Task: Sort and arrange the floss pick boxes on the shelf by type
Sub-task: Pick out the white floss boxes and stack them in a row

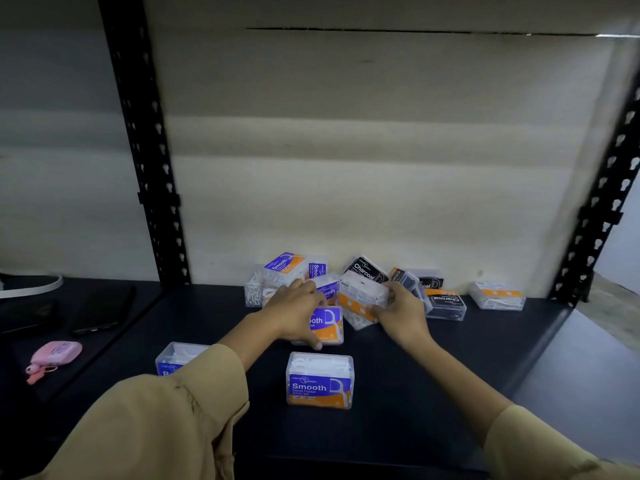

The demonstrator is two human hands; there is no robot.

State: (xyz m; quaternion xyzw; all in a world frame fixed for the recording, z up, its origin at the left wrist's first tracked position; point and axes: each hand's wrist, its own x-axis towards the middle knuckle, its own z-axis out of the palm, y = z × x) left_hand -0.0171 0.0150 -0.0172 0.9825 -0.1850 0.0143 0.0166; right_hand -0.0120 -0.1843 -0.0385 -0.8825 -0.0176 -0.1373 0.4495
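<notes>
Gripped Smooth box (327, 323) with left hand (297, 310), fingers curled over it, just behind front box (319, 381) on shelf (450, 375). Held orange box (362, 296) in right hand (400, 311), fingers clamped, behind-right of front box, against pile (284, 269).

Left side, on a dark side surface (17, 344): a small pink case (57, 355) w/ a coral strap (36, 374) trailing off its near-left end. Behind it a black phone (104, 306) lies flat, screen dark. Another dark flat device (27, 315) sits just beside it, too dim to ID. A white curved strip (34, 288) sits further back. A black slotted left upright (145, 150) & a matching right upright (602, 209) frame a big cardboard sheet (381, 150) standing as backing, w/ a thin horizontal slit (415, 31) near its top. Grey wall (62, 133) beyond the left upright; pale floor (616, 306) at far right.
</notes>
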